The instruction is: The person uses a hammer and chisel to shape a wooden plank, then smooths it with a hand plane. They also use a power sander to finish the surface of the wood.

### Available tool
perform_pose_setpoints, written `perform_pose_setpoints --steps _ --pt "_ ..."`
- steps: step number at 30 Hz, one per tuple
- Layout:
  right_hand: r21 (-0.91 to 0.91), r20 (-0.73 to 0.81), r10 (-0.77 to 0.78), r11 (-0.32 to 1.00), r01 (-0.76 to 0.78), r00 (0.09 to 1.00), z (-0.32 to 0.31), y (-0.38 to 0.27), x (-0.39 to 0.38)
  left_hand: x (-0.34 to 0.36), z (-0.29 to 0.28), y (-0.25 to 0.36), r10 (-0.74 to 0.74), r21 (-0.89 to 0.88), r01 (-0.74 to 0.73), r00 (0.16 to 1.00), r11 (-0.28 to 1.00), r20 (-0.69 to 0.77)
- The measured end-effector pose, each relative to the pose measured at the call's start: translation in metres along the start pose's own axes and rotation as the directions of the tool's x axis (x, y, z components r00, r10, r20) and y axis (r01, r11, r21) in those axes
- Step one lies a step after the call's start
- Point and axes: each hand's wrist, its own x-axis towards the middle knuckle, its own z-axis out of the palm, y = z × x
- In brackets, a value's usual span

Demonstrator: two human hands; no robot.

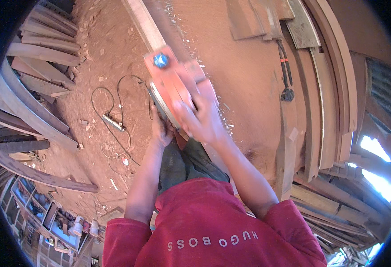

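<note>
A red electric planer with a blue front knob rests on a long pale wooden plank, slightly blurred. My right hand is closed round the planer's rear handle. Low beside the planer's left side, my left hand is curled at the plank's edge; the planer hides part of its fingers. The plank runs from the top of the view down toward my legs, passing under the planer.
A dark cord with a metallic connector loops over the dusty ground at left. Pincers with dark handles lie at right. Curved boards are piled left, with more long boards at right. Pale shavings are scattered near the plank.
</note>
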Motion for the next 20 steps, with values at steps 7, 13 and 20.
perform_pose_setpoints --steps 7,13,20 --pt "-0.058 -0.015 0.152 0.987 -0.152 0.988 -0.034 0.069 -0.181 0.012 -0.012 -0.008 0.014 0.068 -0.02 0.996 0.997 0.087" --pt "-0.017 -0.12 0.227 0.973 -0.231 0.966 -0.079 0.091 -0.304 0.002 -0.004 -0.016 0.107 0.154 -0.112 0.993 0.982 0.039" --pt "0.129 -0.33 0.274 0.961 -0.244 0.903 -0.072 0.072 -0.297 0.022 -0.011 0.017 0.446 0.632 -0.356 0.895 0.689 0.018"
